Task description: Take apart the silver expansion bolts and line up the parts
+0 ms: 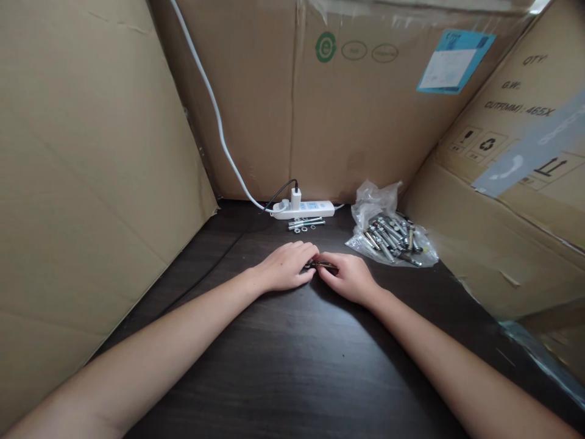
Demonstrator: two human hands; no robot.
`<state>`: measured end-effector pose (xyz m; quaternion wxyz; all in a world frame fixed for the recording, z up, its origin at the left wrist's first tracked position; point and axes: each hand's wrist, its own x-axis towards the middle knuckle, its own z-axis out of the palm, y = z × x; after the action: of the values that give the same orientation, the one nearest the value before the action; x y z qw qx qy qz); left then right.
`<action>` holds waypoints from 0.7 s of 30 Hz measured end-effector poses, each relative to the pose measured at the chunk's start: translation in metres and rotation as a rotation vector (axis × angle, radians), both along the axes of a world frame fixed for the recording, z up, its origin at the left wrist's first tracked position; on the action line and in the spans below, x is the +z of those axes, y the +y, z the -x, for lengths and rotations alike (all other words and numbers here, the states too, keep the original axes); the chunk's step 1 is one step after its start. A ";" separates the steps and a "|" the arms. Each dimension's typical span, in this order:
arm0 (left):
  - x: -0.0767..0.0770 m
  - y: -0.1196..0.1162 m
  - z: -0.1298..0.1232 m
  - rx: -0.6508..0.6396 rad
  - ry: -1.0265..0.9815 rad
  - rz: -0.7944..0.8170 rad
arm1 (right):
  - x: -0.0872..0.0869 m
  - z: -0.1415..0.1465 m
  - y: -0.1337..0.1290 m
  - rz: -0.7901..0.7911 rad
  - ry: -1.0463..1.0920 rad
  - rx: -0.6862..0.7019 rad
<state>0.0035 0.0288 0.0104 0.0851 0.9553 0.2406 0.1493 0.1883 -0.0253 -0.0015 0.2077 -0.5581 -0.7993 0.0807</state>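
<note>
My left hand and my right hand meet at the middle of the dark table. Between them lies a thin brass-coloured expansion bolt, its ends partly covered by my fingers. Both hands have their fingers closed around it, the left at its left end and the right at its right end. Just beyond the hands, silver bolts lie side by side, with several loose nuts and washers near them. To the right, a clear plastic bag holds a heap of metal expansion bolts.
A white power strip with a plugged-in charger stands at the back; its white cable rises to the upper left. A black cord runs along the left. Cardboard boxes wall in the back and both sides.
</note>
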 end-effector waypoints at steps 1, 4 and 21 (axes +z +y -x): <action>0.000 0.000 0.000 0.002 0.000 0.001 | 0.000 0.000 0.000 0.002 0.004 0.004; 0.000 0.000 -0.001 0.009 0.006 0.003 | -0.001 -0.001 0.000 0.008 0.015 0.017; -0.007 0.003 -0.001 0.014 0.001 -0.049 | -0.001 0.000 -0.001 -0.001 0.010 0.019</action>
<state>0.0045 0.0317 0.0037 0.0603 0.9555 0.2435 0.1550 0.1879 -0.0259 -0.0025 0.2109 -0.5501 -0.8035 0.0851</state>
